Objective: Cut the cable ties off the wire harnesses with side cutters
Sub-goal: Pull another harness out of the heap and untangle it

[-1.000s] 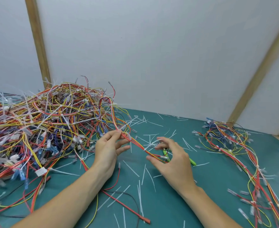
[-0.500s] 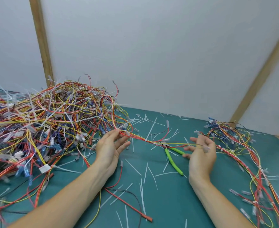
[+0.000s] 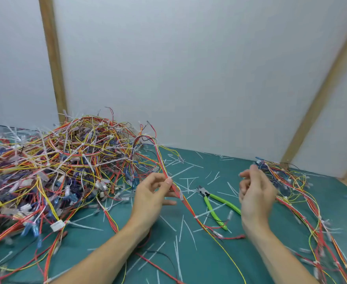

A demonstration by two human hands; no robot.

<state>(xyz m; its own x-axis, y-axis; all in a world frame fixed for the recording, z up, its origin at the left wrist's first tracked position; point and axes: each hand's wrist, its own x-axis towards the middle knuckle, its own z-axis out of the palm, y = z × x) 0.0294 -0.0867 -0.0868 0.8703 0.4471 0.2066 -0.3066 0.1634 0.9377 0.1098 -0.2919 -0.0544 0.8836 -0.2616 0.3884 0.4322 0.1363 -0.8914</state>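
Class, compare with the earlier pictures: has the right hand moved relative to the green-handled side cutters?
Yes. The right hand has left the side cutters and moved rightward, toward the smaller wire bundle.

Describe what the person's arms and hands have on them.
Nothing is worn. The left hand and right hand are bare, with no gloves, rings or watch visible. Both forearms are bare up to the frame's edge; no sleeves show. Fingernails look short and unpainted.

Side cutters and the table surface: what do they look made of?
Side cutters: dark head, probably steel; handles sleeved in bright green, glossy, likely plastic or rubber. Table surface: flat matte teal sheet, possibly a rubber or vinyl mat; uncertain.
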